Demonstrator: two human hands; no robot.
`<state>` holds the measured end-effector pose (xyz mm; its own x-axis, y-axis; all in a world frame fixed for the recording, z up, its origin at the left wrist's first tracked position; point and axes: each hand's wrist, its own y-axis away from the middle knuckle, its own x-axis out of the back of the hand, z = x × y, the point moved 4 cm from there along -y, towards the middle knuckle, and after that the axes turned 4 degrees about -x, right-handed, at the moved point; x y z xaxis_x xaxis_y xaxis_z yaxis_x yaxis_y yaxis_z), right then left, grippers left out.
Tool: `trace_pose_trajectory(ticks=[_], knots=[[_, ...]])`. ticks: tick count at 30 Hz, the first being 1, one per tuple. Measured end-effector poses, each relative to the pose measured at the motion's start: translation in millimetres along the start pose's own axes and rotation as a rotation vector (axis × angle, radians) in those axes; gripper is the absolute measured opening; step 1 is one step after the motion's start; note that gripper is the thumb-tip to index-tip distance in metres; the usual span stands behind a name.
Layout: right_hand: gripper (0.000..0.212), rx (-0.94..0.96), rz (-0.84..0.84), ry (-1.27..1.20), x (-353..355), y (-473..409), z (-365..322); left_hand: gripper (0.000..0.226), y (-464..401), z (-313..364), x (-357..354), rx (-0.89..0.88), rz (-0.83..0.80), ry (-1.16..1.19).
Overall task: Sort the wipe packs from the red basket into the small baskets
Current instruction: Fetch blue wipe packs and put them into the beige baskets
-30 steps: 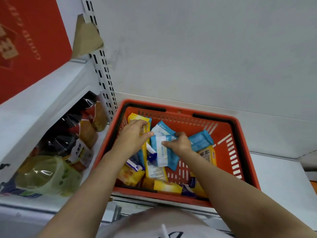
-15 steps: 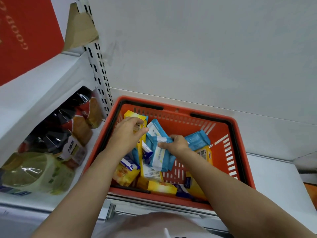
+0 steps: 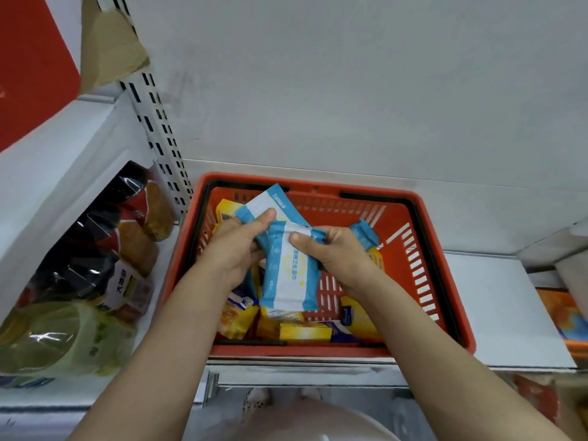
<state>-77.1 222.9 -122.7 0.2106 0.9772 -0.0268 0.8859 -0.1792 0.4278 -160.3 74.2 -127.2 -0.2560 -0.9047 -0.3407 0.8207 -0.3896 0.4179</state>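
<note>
The red basket [image 3: 423,237] stands on a white shelf with several yellow and blue wipe packs inside. My left hand [image 3: 235,249] grips a blue-and-white wipe pack [image 3: 267,202] lifted above the basket's left side, thumb on top. My right hand [image 3: 337,253] pinches the top edge of a second blue-and-white wipe pack [image 3: 291,275], which hangs down between both hands. Another blue pack [image 3: 366,233] lies behind my right hand. Yellow packs [image 3: 305,331] lie along the basket's near wall. No small baskets are in view.
Bottles of dark and yellow drinks [image 3: 95,259] fill the shelf bay to the left. A slotted shelf upright [image 3: 159,128] rises behind the basket's left corner. The white shelf surface [image 3: 496,307] extends right of the basket, with an orange item [image 3: 569,319] at the right edge.
Both hands have risen out of the pile, each lifting a blue-and-white pack. The camera has moved closer to the basket.
</note>
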Motion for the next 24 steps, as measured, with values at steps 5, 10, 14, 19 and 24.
trace_pose_trajectory(ticks=[5,10,14,19,24], knots=[[0.02,0.029,0.448,-0.228,25.4,23.6,0.6,0.016,-1.6,1.4,2.9,-0.086,0.154,0.058],[0.018,0.089,0.566,-0.458,49.1,65.4,7.9,0.023,13.4,-9.5,-20.8,-0.079,0.083,0.099],[0.037,0.114,0.595,-0.477,60.4,106.8,18.4,0.022,41.5,-27.3,-57.0,-0.089,-0.074,0.015],[0.06,0.16,0.523,-0.384,94.8,180.7,41.3,0.036,89.4,-60.3,-116.4,-0.097,-0.186,-0.064],[0.061,0.15,0.634,-0.341,156.4,289.2,79.9,0.036,158.5,-122.2,-196.7,-0.114,-0.304,-0.086]])
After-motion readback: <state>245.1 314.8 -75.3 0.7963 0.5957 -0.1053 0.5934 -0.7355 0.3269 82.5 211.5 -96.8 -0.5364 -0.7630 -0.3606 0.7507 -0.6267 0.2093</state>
